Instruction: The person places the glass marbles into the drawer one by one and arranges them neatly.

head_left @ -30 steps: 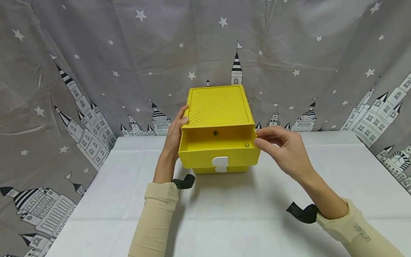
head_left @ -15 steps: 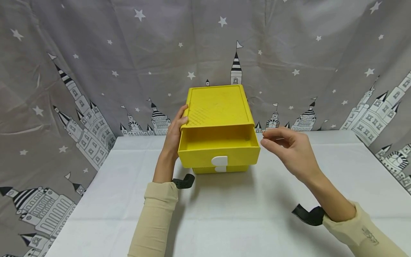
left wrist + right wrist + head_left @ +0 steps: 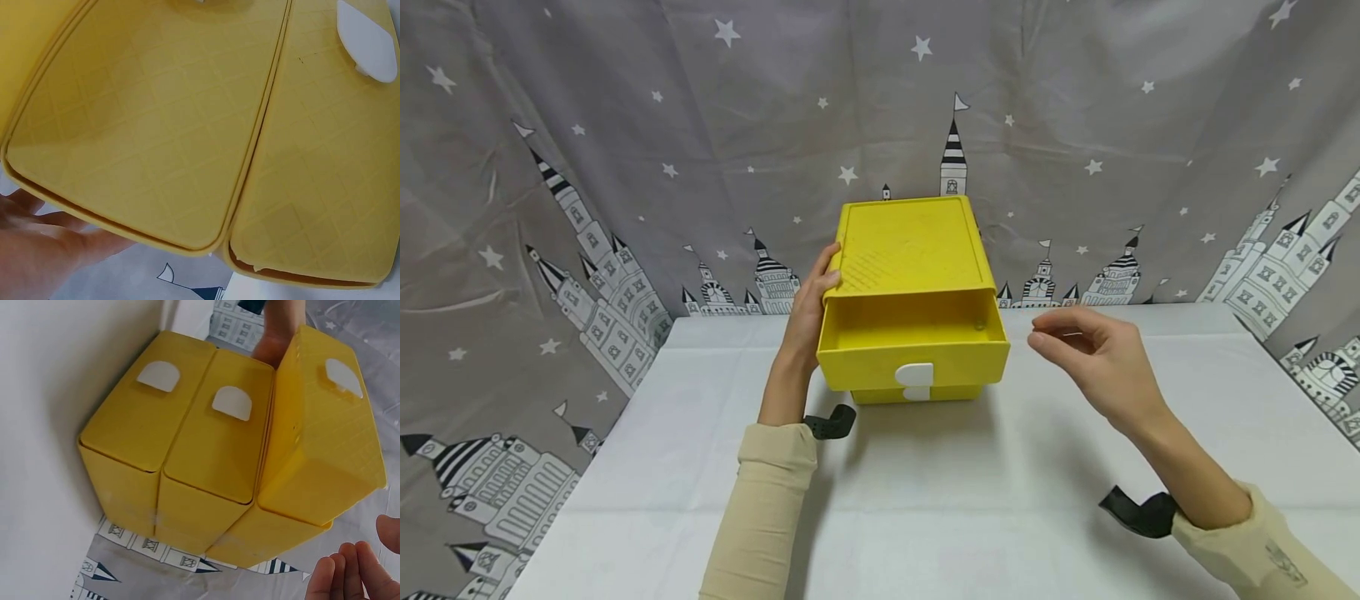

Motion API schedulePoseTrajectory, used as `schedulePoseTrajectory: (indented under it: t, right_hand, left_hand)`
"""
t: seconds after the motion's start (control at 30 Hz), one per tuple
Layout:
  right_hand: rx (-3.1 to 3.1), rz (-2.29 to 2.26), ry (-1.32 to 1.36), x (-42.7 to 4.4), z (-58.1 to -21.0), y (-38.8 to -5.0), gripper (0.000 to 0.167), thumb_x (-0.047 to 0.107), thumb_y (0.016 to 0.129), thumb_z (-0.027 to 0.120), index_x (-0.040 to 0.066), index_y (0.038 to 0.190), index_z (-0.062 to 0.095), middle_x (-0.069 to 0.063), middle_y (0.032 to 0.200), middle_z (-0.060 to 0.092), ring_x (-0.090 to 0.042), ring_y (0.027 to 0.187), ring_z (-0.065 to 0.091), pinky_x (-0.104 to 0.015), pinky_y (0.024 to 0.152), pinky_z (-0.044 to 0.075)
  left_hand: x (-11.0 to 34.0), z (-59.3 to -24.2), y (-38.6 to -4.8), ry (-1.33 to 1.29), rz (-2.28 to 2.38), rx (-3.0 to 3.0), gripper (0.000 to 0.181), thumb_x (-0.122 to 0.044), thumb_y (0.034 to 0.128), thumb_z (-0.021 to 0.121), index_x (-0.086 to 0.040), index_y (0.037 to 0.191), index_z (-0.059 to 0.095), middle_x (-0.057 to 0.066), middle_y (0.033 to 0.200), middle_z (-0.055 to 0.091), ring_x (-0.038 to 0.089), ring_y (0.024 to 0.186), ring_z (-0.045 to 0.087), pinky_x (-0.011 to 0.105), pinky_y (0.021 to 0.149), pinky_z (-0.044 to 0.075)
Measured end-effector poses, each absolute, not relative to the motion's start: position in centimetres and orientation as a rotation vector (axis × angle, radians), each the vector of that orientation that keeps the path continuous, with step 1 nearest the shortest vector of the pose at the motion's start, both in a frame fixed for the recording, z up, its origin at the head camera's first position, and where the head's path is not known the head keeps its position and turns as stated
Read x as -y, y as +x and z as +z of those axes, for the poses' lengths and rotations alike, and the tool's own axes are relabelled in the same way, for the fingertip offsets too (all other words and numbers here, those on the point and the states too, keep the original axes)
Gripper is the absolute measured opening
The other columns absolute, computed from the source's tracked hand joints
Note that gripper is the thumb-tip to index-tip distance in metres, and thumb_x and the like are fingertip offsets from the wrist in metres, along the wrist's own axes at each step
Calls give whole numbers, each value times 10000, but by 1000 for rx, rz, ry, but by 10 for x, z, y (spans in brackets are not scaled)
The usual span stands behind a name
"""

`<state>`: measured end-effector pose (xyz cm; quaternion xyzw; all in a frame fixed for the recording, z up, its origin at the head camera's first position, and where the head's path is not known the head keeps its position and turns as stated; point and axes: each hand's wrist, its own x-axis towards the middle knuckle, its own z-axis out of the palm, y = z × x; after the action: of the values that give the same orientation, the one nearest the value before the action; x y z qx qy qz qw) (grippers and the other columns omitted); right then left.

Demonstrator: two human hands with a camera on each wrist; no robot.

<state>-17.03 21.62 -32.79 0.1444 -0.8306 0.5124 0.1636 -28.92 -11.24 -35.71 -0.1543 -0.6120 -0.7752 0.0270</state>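
A yellow plastic drawer unit stands at the back middle of the table, its top drawer pulled partway out. Near the right inner side of that drawer is a small round thing, too small to identify. My left hand rests against the unit's left side, its fingertips at the top edge; in the left wrist view part of this hand shows beside the drawer fronts. To the right of the drawer, apart from it, my right hand hangs in the air, fingers loosely bent, with nothing visible between them.
Below the top drawer are two pushed-in drawers with white handles. A white cloth covers the table. Behind it hangs a grey curtain printed with castles and stars. A black strap is on my right wrist.
My right hand has moved away from the drawer's right edge, rightward. A dark round spot at the drawer's back no longer shows, and the small thing at its right has shifted back. My left hand stays put.
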Motion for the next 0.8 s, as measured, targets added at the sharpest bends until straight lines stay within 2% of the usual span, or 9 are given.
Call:
schedulePoseTrajectory:
  t: [0.23, 0.8]
  right_hand:
    - [2396, 1439, 353, -226, -336, -169, 238, 175, 934, 685, 5, 1099, 697, -17, 990, 680, -96, 856, 658, -173, 746, 512]
    - [2367, 1442, 208, -259, -369, -165, 219, 114, 905, 710, -14, 1082, 696, 129, 942, 680, -11, 813, 664, -147, 710, 497]
  left_hand:
    - [113, -357, -290, -483, -2359, 1910, 605, -276, 955, 437, -211, 1545, 322, 17, 1532, 327, 194, 1328, 380, 401, 1114, 283]
    - [112, -357, -289, -497, -2391, 1902, 610, -285, 963, 439, -223, 1554, 299, 0, 1558, 292, 199, 1347, 368, 407, 1121, 278]
